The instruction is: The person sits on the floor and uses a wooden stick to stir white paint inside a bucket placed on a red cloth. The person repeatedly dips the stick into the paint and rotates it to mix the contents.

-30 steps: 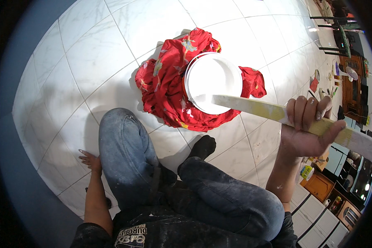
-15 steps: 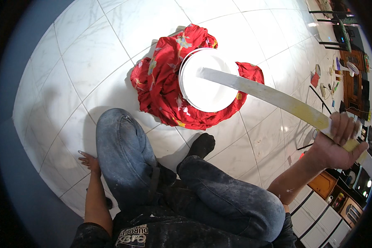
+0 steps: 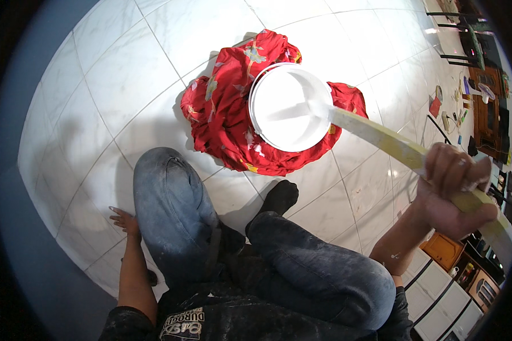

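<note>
My right hand [image 3: 456, 184] is closed around a long flat wooden stick [image 3: 381, 136], pale and yellowish. The stick slants down to the left, and its white-coated far end reaches into a white bucket [image 3: 253, 111]. White material fills much of what I see inside the bucket; its depth is hard to judge. Under and around the bucket lies a bunched red flowered cloth [image 3: 219, 128]. My left hand [image 3: 124, 220] rests on the tiled floor beside my bent left knee, fingers spread, holding nothing.
White marbled tiles [image 3: 131, 74] surround the cloth. A blue wall [image 3: 17, 216] runs along the left. My sock-covered foot [image 3: 281, 196] is just below the cloth. At the far right are small scattered items, wooden furniture [image 3: 486, 133] and a white panelled unit [image 3: 438, 292].
My right hand has shifted slightly left and down with the stick, whose far end has moved right inside the bucket. White material there now shows a streak. My left hand stays put.
</note>
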`<action>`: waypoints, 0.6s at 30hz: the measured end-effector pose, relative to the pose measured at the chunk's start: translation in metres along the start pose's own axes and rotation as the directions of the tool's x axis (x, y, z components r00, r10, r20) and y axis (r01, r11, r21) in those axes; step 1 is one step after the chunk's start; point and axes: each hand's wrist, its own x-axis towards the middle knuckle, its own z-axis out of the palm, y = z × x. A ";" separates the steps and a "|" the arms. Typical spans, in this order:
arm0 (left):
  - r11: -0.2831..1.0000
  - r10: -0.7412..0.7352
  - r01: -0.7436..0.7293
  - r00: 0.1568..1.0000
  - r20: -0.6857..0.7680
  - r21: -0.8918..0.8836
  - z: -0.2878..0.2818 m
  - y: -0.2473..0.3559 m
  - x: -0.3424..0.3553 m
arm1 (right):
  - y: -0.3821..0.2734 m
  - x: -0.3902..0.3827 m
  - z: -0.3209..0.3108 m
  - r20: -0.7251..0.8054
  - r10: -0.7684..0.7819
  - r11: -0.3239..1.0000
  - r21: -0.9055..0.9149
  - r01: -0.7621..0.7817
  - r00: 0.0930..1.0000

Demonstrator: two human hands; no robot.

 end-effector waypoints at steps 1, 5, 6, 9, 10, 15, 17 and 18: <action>0.999 0.015 -0.015 1.000 0.005 0.037 -0.006 0.013 -0.007 | 0.004 -0.003 0.009 -0.003 0.024 0.999 -0.027 -0.024 1.000; 0.998 0.019 -0.015 0.998 0.058 -0.059 -0.039 0.039 -0.044 | 0.012 -0.004 0.026 0.052 0.109 0.994 0.014 -0.109 0.993; 0.998 0.016 -0.012 0.998 0.065 -0.058 -0.034 0.032 -0.038 | 0.012 -0.003 0.030 0.024 0.126 0.990 0.059 -0.127 0.992; 0.999 -0.002 0.005 0.998 0.063 -0.041 -0.029 0.031 -0.033 | 0.022 -0.006 0.024 -0.094 0.168 0.970 0.192 -0.147 0.981; 0.999 -0.010 0.012 0.998 0.059 -0.033 -0.029 0.033 -0.033 | 0.027 -0.009 0.019 -0.138 0.181 0.961 0.236 -0.145 0.974; 0.999 0.010 -0.010 1.000 0.025 -0.031 -0.021 0.027 -0.026 | 0.029 -0.016 0.001 -0.391 0.131 0.968 0.247 -0.033 0.911; 1.000 0.003 -0.003 1.000 0.008 0.006 -0.015 0.025 -0.022 | 0.016 -0.013 -0.012 -0.438 0.124 0.967 0.255 -0.009 0.890; 1.000 -0.002 0.002 1.000 0.004 0.024 -0.015 0.023 -0.021 | 0.009 -0.011 -0.021 -0.441 0.112 0.964 0.266 0.010 0.891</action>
